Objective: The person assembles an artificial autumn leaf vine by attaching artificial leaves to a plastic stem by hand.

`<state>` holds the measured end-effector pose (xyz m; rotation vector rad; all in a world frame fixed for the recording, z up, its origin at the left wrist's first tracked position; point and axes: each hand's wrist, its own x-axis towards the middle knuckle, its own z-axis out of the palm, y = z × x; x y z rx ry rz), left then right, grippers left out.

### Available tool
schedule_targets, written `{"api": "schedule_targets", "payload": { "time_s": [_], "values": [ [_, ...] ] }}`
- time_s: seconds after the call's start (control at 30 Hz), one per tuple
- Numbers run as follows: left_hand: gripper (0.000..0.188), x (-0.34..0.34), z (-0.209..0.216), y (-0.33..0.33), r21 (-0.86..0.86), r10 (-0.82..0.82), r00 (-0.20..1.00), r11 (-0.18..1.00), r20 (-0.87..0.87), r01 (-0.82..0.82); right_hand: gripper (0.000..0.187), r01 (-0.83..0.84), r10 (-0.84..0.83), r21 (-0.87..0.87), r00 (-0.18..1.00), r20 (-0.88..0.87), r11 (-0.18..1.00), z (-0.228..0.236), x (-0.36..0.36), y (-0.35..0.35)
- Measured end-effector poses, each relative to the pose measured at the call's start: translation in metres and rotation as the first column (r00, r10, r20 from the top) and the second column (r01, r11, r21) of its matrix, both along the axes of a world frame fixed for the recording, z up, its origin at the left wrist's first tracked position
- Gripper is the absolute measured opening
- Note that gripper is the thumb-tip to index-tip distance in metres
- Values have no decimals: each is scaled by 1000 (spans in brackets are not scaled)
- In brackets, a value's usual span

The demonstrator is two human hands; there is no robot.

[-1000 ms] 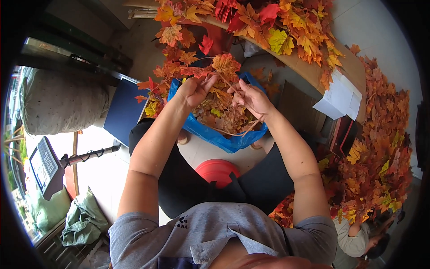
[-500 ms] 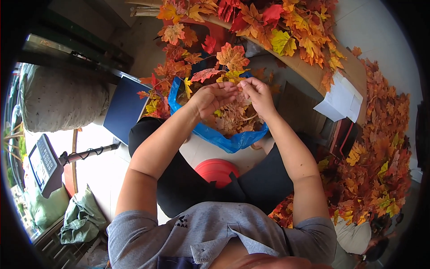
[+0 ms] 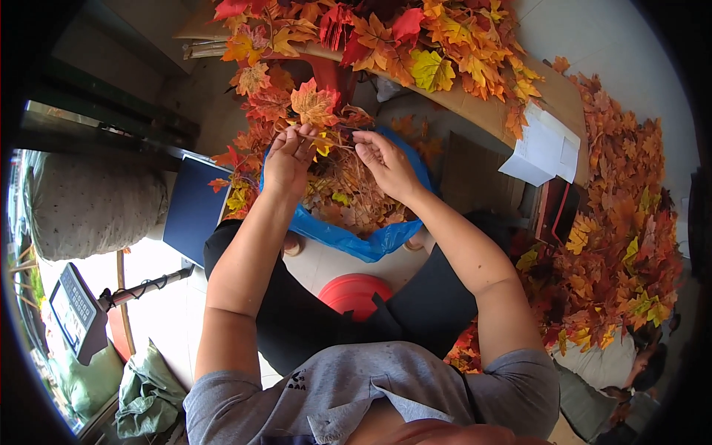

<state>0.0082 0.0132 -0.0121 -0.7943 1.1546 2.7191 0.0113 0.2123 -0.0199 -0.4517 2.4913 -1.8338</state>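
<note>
My left hand (image 3: 288,163) is closed, its fingertips pinching the thin stem of an artificial maple leaf garland. The garland's orange-red leaf (image 3: 314,102) stands out just beyond those fingers, and more of its leaves trail down on the left. To the right, my right hand (image 3: 387,165) has its fingers stretched out and the thumb apart, close to the stem's loose end; I see nothing gripped in it. Below both hands, a blue plastic bag (image 3: 363,246) stands open between my legs, holding brownish-orange leaves and stems (image 3: 352,196).
Leaf garlands lie over a curved cardboard sheet (image 3: 560,104) ahead, with a folded white paper (image 3: 545,148) on its right end. A large leaf heap (image 3: 615,237) fills the right. Leftward are a dark blue scale platform (image 3: 194,211), its display (image 3: 80,311) and a stuffed sack (image 3: 96,208).
My hands have come apart; the left has shifted left holding the stem, while the right has opened its pinch. The whole view has turned slightly.
</note>
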Motion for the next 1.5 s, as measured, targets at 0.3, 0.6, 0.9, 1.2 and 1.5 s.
{"api": "schedule_targets", "payload": {
  "time_s": [0.3, 0.6, 0.9, 1.2, 1.5],
  "values": [
    [13, -10, -9, -31, -190, 140, 981, 968, -137, -164, 16, 384, -348, 71, 889, -297, 921, 46, -66, 36],
    [15, -1, 3, -3, -126, -26, 998, 992, -59, 19, 30, 672, -148, 495, 662, -735, 550, 126, -220, 53],
    [16, 3, 17, 2, -93, -149, 983, 986, -108, 139, 26, 795, -196, 516, 588, -785, 320, 155, -241, 66],
    [16, 7, 15, 2, -103, -145, 985, 985, -92, 135, 31, 373, 284, 731, 746, -602, 571, 147, -230, 69],
    [16, 4, 6, 2, -80, -139, 987, 988, -79, 133, 21, 292, 32, 426, 793, -609, 857, 158, -212, 36]
  ]
}}
